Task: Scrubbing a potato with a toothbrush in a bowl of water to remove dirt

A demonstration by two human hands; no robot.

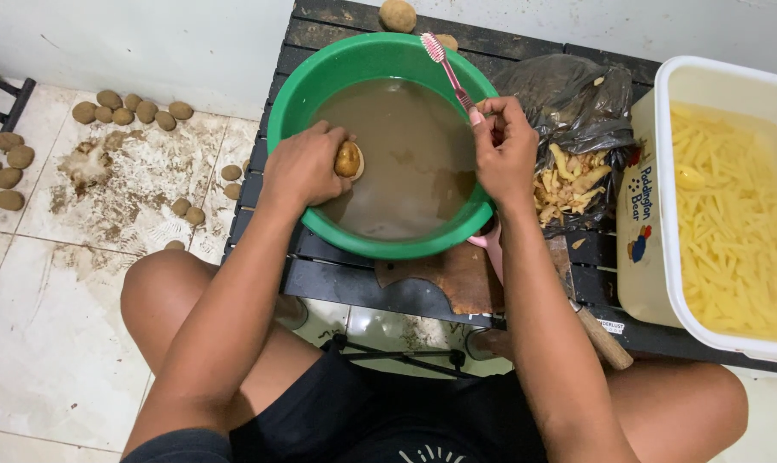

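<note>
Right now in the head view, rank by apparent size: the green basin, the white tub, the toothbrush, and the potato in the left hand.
1. Green basin; the white tub is cut off by the frame, so these two are unsure.
2. Toothbrush.
3. Potato, partly hidden by the left hand.

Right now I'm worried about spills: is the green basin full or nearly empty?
Partly full. Murky brown water in the green basin sits well below the rim, leaving a wide band of inner wall bare.
</note>
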